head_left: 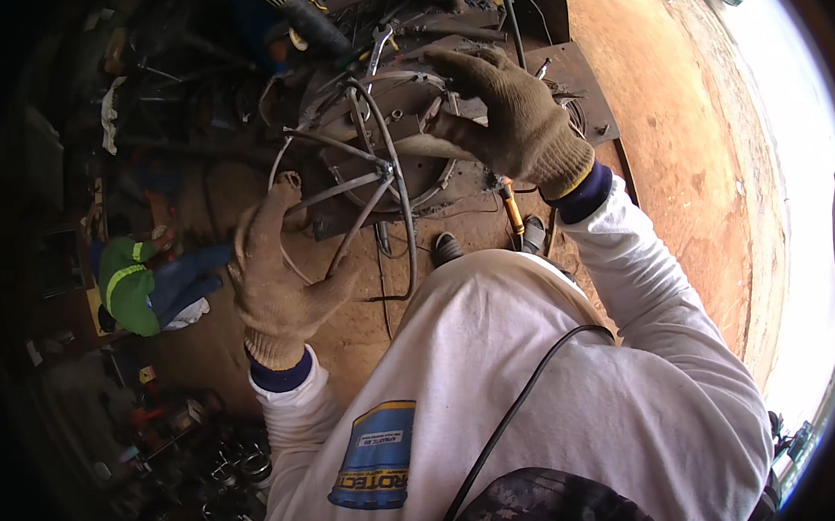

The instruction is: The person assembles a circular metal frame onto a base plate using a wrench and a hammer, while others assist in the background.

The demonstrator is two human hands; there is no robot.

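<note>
My left hand (282, 257), in a brown knit glove, grips a round metal rod frame (369, 179) by its rim. The frame is tilted on edge, with several spokes meeting at a hub. Beyond it lies a metal plate (341, 222) bearing a circular fixture (444, 177), partly hidden by the frame. My right hand (513, 112), gloved alike, hovers over the fixture's right side. Its thumb and fingers are spread apart, and I see nothing held between them. A steel wrench (374, 62) rests at the fixture's far side.
An orange-handled tool (511, 210) hangs at the plate's near edge, close to my feet. Cables run down there. To the left, a person in a green top (130, 284) sits low. Metal parts (245, 464) clutter the lower left. Brown ground (652, 83) stretches right.
</note>
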